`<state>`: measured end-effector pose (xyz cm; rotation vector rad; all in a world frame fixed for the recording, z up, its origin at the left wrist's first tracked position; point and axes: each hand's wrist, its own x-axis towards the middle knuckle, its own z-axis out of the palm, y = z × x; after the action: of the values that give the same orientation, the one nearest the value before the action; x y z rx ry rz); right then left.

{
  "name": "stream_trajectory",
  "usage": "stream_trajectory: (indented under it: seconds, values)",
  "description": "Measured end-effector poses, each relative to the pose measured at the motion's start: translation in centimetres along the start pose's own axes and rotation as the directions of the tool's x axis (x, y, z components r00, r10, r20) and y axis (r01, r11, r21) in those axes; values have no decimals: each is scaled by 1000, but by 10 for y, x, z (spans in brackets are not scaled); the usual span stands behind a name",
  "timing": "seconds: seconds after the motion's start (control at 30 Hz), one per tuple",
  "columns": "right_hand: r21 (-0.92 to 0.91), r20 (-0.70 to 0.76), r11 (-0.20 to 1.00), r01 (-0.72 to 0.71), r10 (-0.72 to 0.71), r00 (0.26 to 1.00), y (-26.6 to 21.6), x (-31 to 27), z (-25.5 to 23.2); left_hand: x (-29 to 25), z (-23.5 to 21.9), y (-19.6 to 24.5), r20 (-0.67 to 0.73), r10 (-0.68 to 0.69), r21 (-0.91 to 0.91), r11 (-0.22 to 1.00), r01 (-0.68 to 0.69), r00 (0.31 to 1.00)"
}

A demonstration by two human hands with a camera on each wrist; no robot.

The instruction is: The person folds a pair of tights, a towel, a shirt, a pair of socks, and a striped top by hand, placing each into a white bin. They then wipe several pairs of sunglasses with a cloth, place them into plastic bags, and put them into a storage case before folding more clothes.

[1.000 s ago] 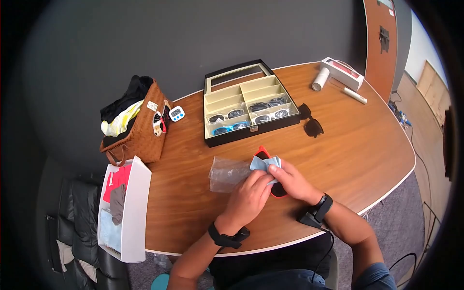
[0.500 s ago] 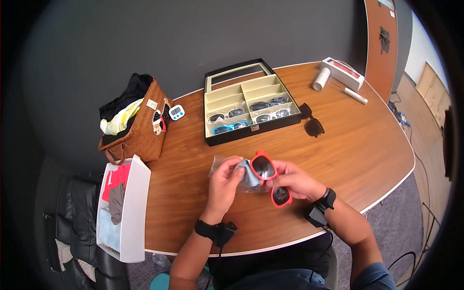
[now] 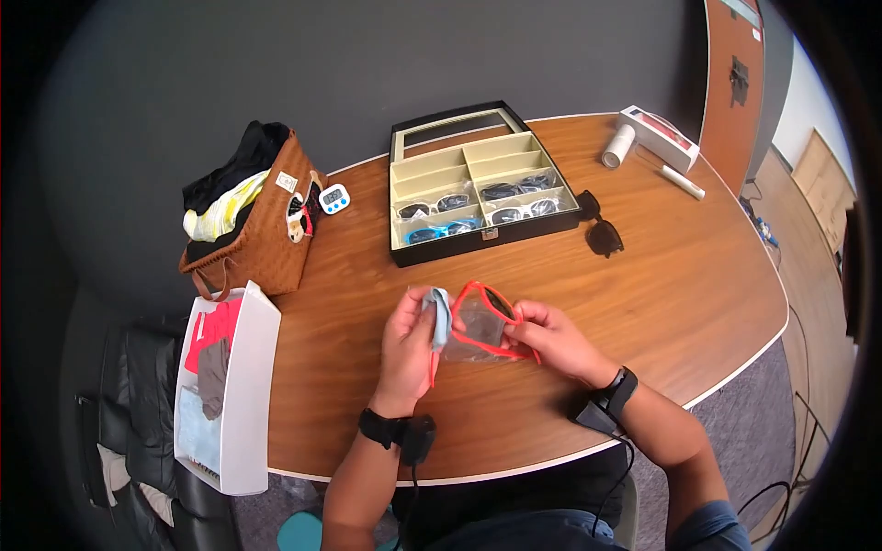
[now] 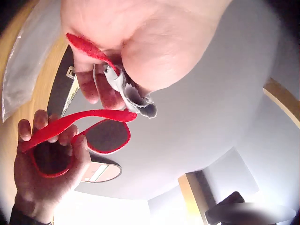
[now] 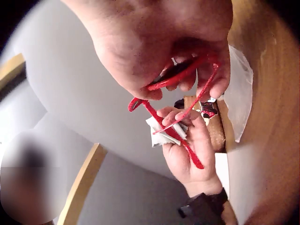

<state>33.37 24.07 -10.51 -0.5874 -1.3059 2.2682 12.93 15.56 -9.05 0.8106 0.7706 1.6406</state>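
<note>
Red-framed sunglasses (image 3: 500,305) with dark lenses are held up between both hands above the table. The left hand (image 3: 404,349) pinches a light blue cloth (image 3: 439,317) folded around one temple arm, whose red tip sticks out below the palm in the left wrist view. At the other end, the right hand (image 3: 560,344) grips the frame by a lens and its hinge side; in the right wrist view its fingers curl over that lens (image 5: 176,72). The second temple arm (image 4: 79,117) stretches across toward the cloth. Under the sunglasses lies a clear plastic bag (image 3: 478,332).
Behind the hands stands an open black display case (image 3: 432,252) with several bagged sunglasses in its compartments. Black sunglasses (image 3: 604,239) lie to its right. A wicker basket (image 3: 276,248) of clothes, a timer (image 3: 334,199) and a white box (image 3: 250,404) of cloths are at left.
The sunglasses have been lifted off the table and turned, temple arms now toward the person. The left hand has moved left with the cloth, from the lens onto a temple arm.
</note>
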Motion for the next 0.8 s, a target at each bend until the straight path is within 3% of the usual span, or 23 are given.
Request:
stream_trajectory:
  seconds: [0.07,0.1,0.13,0.17,0.2,0.23,0.27,0.3,0.37,0.43,0.47,0.5,0.57,0.6,0.63,0.67,0.7,0.73,0.77,0.8]
  values:
    - [-360,-95,932,32,-71,993,-7,-4,6,4,-8,4,-145,194,175,970,-168,970]
    - [-359,-94,933,35,-74,993,-6,-3,7,1,-6,9,-142,195,178,969,-169,970]
    - [-599,-30,767,230,-309,951,-5,-1,7,-4,1,15,-162,274,409,893,-188,948]
    - [-780,87,503,371,-500,862,-4,-2,7,-8,9,18,-160,351,614,767,-186,923]
    - [-802,80,480,356,-503,860,-4,-4,9,-12,18,18,-46,427,705,655,-273,903]
    - [-803,75,481,350,-501,862,-4,-6,11,-15,32,23,-47,422,702,659,-271,905]
    - [-823,94,441,357,-515,852,-5,-7,14,-18,46,30,296,415,844,308,-439,861]
    - [-840,115,401,366,-527,842,-6,-8,17,-19,57,33,590,265,801,-76,-594,763]
    - [-854,113,374,361,-545,831,-9,-9,18,-19,63,31,573,230,819,-130,-559,787]
    - [-913,139,229,338,-604,785,-13,-12,17,-15,56,38,455,333,885,-266,-381,826]
    - [-914,125,235,330,-611,782,-15,-14,15,-12,54,45,405,379,907,-286,-311,832]
    - [-897,123,281,340,-580,805,-16,-15,13,-10,49,51,369,439,922,-282,-264,819]
    - [-876,130,326,356,-552,824,-18,-16,15,-2,31,55,292,549,956,-147,-253,783]
    - [-683,37,658,317,-402,915,-20,-18,21,-2,31,56,296,548,955,-152,-254,783]
    - [-401,8,894,198,-213,977,-21,-20,24,-3,30,56,139,520,962,131,-239,843]
    - [-400,8,894,201,-216,976,-19,-17,19,-4,30,55,-5,447,893,405,-197,895]
    - [-281,162,948,152,-109,981,-16,-12,13,-4,28,50,0,447,892,404,-201,895]
    - [-169,323,983,75,-17,946,-16,-10,9,-6,25,43,55,375,839,486,-246,925]
    - [-171,322,982,76,-17,947,-16,-13,9,-7,25,38,116,306,776,566,-279,945]
    - [-72,327,993,-94,113,938,-20,-19,14,-8,31,33,146,275,747,599,-288,950]
